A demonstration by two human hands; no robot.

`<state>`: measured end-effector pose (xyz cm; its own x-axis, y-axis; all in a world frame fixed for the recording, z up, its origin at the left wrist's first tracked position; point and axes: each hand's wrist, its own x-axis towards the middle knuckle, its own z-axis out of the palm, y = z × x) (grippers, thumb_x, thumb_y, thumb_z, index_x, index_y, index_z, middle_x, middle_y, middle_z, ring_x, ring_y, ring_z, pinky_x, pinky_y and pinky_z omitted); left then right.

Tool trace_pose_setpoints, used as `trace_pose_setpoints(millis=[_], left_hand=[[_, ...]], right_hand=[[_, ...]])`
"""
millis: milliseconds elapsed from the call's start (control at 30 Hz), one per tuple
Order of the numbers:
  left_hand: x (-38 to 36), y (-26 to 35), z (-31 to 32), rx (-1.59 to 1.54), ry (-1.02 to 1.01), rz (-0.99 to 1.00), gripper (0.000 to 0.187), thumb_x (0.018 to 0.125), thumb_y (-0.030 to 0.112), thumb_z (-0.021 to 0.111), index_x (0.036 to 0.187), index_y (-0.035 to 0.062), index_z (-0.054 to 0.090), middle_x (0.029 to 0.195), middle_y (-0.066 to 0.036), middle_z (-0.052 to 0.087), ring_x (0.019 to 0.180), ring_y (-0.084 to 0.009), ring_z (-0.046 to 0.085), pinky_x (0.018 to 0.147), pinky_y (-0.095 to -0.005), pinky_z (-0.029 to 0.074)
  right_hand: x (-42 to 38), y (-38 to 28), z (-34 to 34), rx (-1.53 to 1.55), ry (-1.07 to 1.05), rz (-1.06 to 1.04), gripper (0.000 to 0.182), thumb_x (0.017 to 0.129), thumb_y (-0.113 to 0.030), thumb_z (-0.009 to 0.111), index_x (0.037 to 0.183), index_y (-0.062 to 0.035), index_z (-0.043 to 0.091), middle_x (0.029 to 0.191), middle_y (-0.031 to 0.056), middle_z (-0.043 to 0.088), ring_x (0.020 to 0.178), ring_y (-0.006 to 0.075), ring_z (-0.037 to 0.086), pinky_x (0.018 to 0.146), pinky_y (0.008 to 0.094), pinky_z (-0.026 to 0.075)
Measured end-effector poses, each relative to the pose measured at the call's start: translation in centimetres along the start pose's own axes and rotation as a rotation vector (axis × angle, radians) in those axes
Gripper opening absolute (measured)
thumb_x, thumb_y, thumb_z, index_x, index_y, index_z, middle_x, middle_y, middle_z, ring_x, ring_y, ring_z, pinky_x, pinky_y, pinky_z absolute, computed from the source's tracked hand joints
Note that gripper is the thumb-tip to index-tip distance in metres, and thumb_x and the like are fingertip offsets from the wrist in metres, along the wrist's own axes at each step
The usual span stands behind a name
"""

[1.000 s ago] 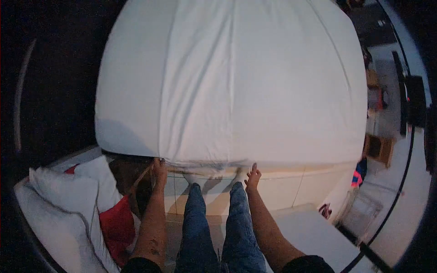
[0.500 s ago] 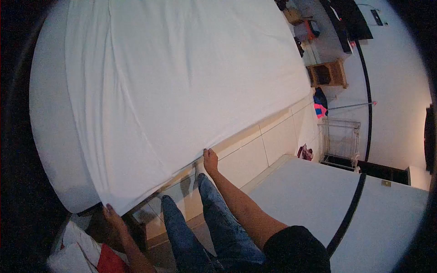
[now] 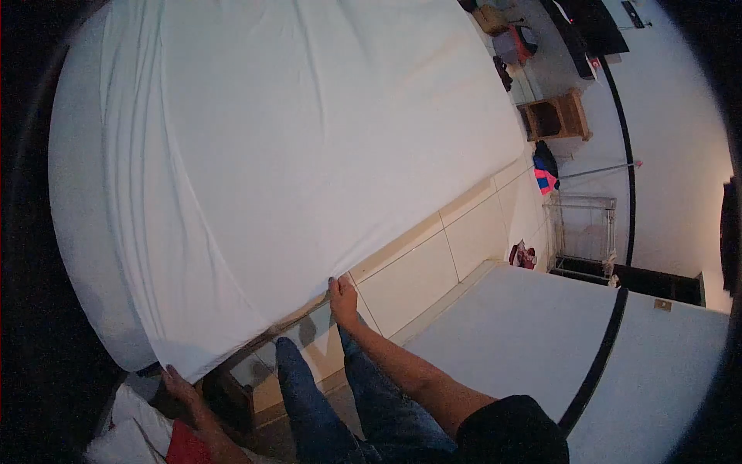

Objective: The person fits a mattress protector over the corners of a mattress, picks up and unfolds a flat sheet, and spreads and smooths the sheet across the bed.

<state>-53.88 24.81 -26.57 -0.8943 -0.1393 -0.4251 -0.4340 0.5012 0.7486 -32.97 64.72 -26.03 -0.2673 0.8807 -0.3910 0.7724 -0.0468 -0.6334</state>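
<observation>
A white bed sheet lies over most of a mattress, whose pale end shows bare at the left. Creases run lengthwise through the cloth near that end. My left hand grips the sheet's corner at the lower left, fingers closed on the fabric. Farther along the same side edge, my right hand pinches the hem, thumb and fingers pressed together. The sheet is drawn fairly taut between both hands.
Tiled floor runs beside the bed. White and red cloths lie at the lower left. A wooden stool, a wire rack and a mop-like pole stand by the wall. A pale panel is at the right.
Both hands have moved down and slightly left, still holding the sheet. The sheet's near corner has been pulled the same way, and the view has shifted a little.
</observation>
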Motion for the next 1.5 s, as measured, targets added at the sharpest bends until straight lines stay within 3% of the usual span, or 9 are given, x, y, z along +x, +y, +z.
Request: trace_pose_setpoints(millis=[533,600,667,767,867,933,1133,1433,1500], left_hand=[[6.8,-14.4,4.5,0.01,0.044,-0.086,0.039,0.082,0.024,0.049,0.113,0.0004,0.044,0.093,-0.011,0.054,0.087,-0.0193,0.051,0.071,-0.0336,0.043],[4.8,-8.7,6.1,0.228,0.104,-0.016,0.038,0.082,0.023,0.049,0.112,0.0003,0.045,0.09,-0.01,0.054,0.082,-0.0178,0.053,0.065,-0.0307,0.044],[3.8,-8.1,5.9,-0.173,0.039,-0.081,0.041,0.082,0.026,0.049,0.114,0.0008,0.043,0.089,-0.009,0.054,0.076,-0.0182,0.053,0.06,-0.0305,0.044],[8.0,-23.2,6.6,-0.489,0.028,-0.238,0.042,0.081,0.028,0.051,0.112,0.0015,0.043,0.084,-0.007,0.054,0.067,-0.0174,0.051,0.056,-0.0324,0.042],[3.3,-7.3,6.3,-0.315,0.103,-0.275,0.036,0.08,0.026,0.053,0.106,0.0006,0.046,0.079,-0.006,0.054,0.063,-0.017,0.049,0.058,-0.0359,0.042],[5.0,-14.2,7.0,-0.329,0.13,-0.204,0.033,0.081,0.024,0.052,0.104,0.0017,0.046,0.073,-0.003,0.051,0.06,-0.0126,0.048,0.053,-0.031,0.041],[3.0,-7.9,6.2,-0.203,0.098,-0.081,0.024,0.079,0.025,0.054,0.074,0.0028,0.048,0.065,-0.001,0.043,0.061,-0.012,0.041,0.057,-0.0291,0.035],[2.9,-5.2,6.0,-0.034,0.045,-0.025,0.02,0.077,0.02,0.054,0.074,0.0025,0.045,0.071,-0.007,0.045,0.065,-0.0155,0.041,0.059,-0.0326,0.034],[3.1,-3.5,6.9,0.541,0.478,0.033,0.017,0.071,0.009,0.058,0.081,0.0025,0.046,0.09,-0.012,0.046,0.083,-0.0239,0.043,0.072,-0.0387,0.034]], right_hand=[[8.3,10.3,5.5,-0.091,-0.277,0.02,0.033,0.08,-0.027,0.044,0.062,-0.0009,0.05,0.055,0.0085,0.053,0.047,0.0165,0.052,0.051,0.0338,0.043],[8.2,6.3,3.3,-0.471,-0.711,-0.165,0.029,0.081,-0.025,0.044,0.065,-0.0015,0.051,0.055,0.0092,0.054,0.05,0.0187,0.053,0.051,0.0347,0.043],[6.6,-0.1,2.0,-0.455,-0.399,-0.489,0.022,0.078,-0.024,0.05,0.081,-0.0016,0.052,0.069,0.0125,0.053,0.066,0.0241,0.053,0.061,0.0356,0.043],[4.4,-7.4,4.2,-0.002,-0.428,-0.463,0.028,0.075,-0.022,0.056,0.09,0.0002,0.048,0.08,0.0129,0.049,0.075,0.029,0.05,0.068,0.0375,0.042],[1.9,-10.1,10.3,0.092,-0.412,-0.579,0.032,0.075,-0.025,0.057,0.091,0.0016,0.047,0.081,0.0126,0.048,0.072,0.0277,0.05,0.068,0.0354,0.042],[0.8,-9.4,13.9,-0.421,-0.123,-0.808,0.031,0.074,-0.024,0.058,0.085,0.0019,0.047,0.078,0.0134,0.048,0.072,0.0263,0.05,0.065,0.0326,0.042],[-1.0,-1.8,15.0,0.073,-0.311,-0.129,0.025,0.073,-0.023,0.059,0.072,-0.0016,0.046,0.063,0.0107,0.049,0.06,0.0236,0.05,0.058,0.0326,0.041],[-1.5,-2.9,12.3,-0.115,-0.281,-0.226,0.021,0.071,-0.016,0.06,0.084,-0.0038,0.048,0.076,0.0101,0.055,0.068,0.0244,0.053,0.062,0.0339,0.042],[-2.3,-5.4,11.8,-0.206,-0.14,-0.344,0.025,0.071,-0.015,0.059,0.09,-0.003,0.048,0.085,0.0124,0.053,0.077,0.0268,0.051,0.068,0.0349,0.041]])
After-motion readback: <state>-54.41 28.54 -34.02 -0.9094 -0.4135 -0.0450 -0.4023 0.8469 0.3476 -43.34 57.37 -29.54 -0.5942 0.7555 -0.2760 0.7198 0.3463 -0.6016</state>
